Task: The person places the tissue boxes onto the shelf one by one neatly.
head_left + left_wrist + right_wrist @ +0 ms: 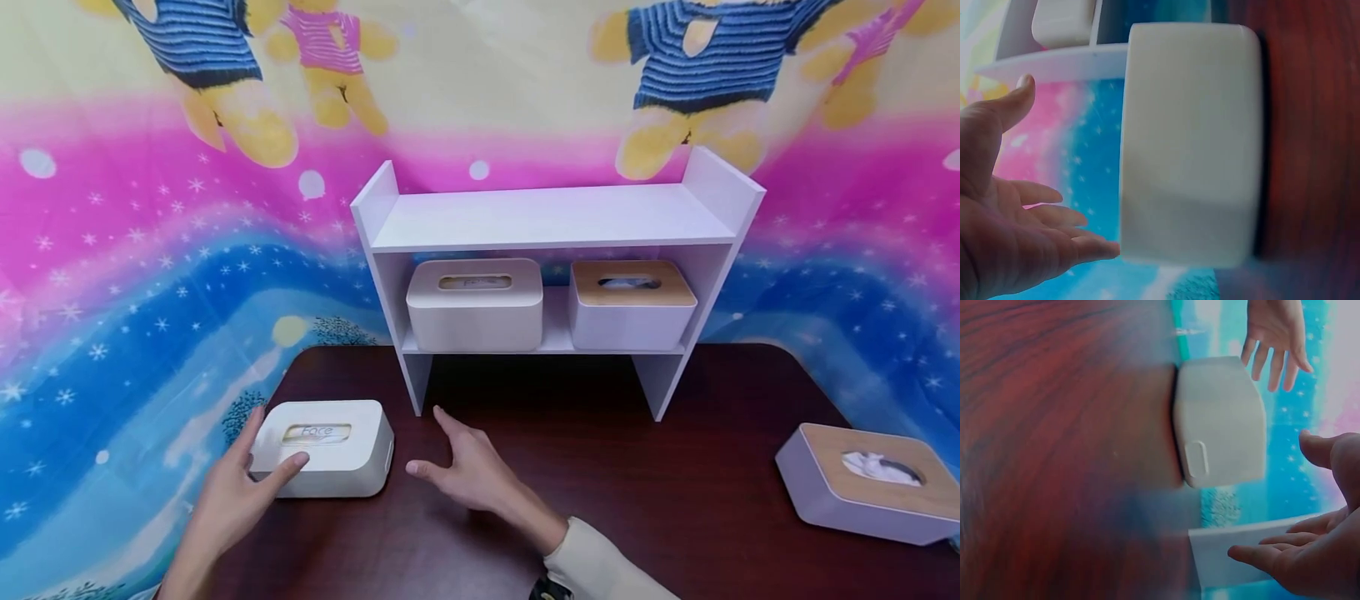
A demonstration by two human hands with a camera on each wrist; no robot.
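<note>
A cream tissue box (pixel 348 461) with an oval window in its lid sits on the dark table at the left. My left hand (pixel 238 492) hovers at its left end, thumb and fingers spread, the thumb overlapping the lid in the head view. In the left wrist view, the box's plain front (pixel 1188 144) stands beyond the open left hand (pixel 1019 231). To the right of the box, my right hand (pixel 476 468) is held apart from it, fingers extended and nothing in the palm. The right wrist view shows the box's end (pixel 1222 425) with a small raised oval.
A white two-tier shelf (pixel 547 218) stands at the back of the table (pixel 600 492). Its lower tier holds a cream tissue box (pixel 474 325) and a wood-lidded one (pixel 633 327). Another wood-lidded tissue box (pixel 855 500) lies at the right. A patterned cloth (pixel 150 333) hangs behind.
</note>
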